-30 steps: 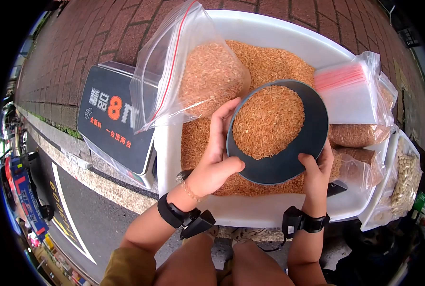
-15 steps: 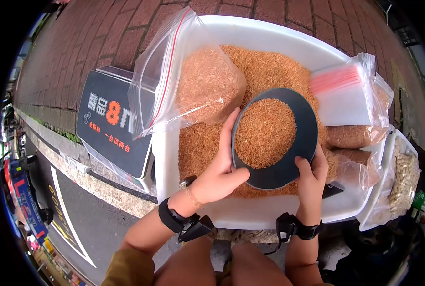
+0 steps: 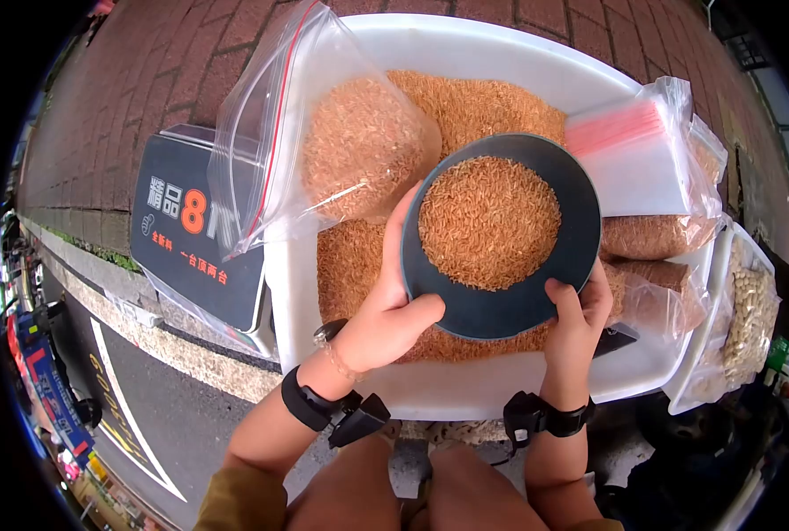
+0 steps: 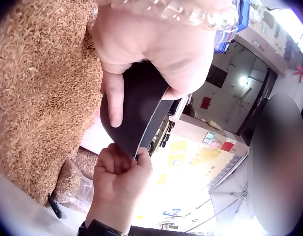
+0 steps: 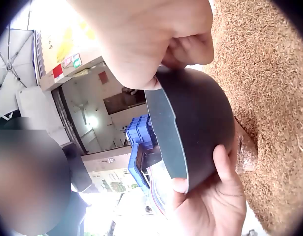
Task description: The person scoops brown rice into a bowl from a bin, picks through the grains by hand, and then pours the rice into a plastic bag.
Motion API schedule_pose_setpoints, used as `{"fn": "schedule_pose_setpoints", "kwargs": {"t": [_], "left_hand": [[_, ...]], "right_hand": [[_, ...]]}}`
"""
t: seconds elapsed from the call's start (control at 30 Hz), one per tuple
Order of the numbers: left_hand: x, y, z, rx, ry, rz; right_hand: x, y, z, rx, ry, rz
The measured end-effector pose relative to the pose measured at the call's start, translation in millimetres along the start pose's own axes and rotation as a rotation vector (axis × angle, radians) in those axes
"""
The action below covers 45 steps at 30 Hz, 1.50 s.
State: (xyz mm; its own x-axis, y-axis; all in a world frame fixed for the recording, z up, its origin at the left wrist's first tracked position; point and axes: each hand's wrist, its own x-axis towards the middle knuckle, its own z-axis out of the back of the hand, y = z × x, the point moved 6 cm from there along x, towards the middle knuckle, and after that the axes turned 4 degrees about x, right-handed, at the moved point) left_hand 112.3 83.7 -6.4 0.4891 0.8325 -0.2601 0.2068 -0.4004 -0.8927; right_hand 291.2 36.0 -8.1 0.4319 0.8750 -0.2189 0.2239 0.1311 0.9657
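bowl [image 3: 492, 314] of grain [image 3: 487, 221] lifted nearer than before | left grip [image 3: 386, 314] clasps rim | right grip [image 3: 576, 319] clasps rim

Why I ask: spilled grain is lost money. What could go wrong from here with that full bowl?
1. The dark round bowl carries a heap of brown grain, and the left hand and right hand hold it only by its sides; a tilt could send grain past the white plastic tub.
2. The clear plastic zip bag leans slack over the tub's left edge; grain poured at it may well miss its mouth.
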Motion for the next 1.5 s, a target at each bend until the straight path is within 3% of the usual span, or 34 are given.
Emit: {"fn": "schedule_pose_setpoints", "kwargs": {"t": [0.13, 0.47, 0.97, 1.23, 1.5], "left_hand": [[-2.2, 6.8, 3.8, -0.061, -0.022, 0.073], [-6.2, 12.4, 6.9, -0.05, -0.027, 0.06], [-3.8, -14.2, -5.2, -0.063, 0.035, -0.181], [-3.9, -10.2, -5.8, -0.177, 0.052, -0.021], [-10.7, 12.5, 4.2, -0.051, 0.061, 0.07]], "right_hand": [[0.4, 4.2, -1.9, 0.09, 0.035, 0.012], [1.1, 5.5, -2.5, 0.15, 0.033, -0.001], [-0.3, -2.0, 2.7, 0.136, -0.066, -0.161], [1.6, 1.0, 2.2, 0.214, 0.004, 0.006], [-1.9, 11.5, 0.7, 0.142, 0.081, 0.124]]}}
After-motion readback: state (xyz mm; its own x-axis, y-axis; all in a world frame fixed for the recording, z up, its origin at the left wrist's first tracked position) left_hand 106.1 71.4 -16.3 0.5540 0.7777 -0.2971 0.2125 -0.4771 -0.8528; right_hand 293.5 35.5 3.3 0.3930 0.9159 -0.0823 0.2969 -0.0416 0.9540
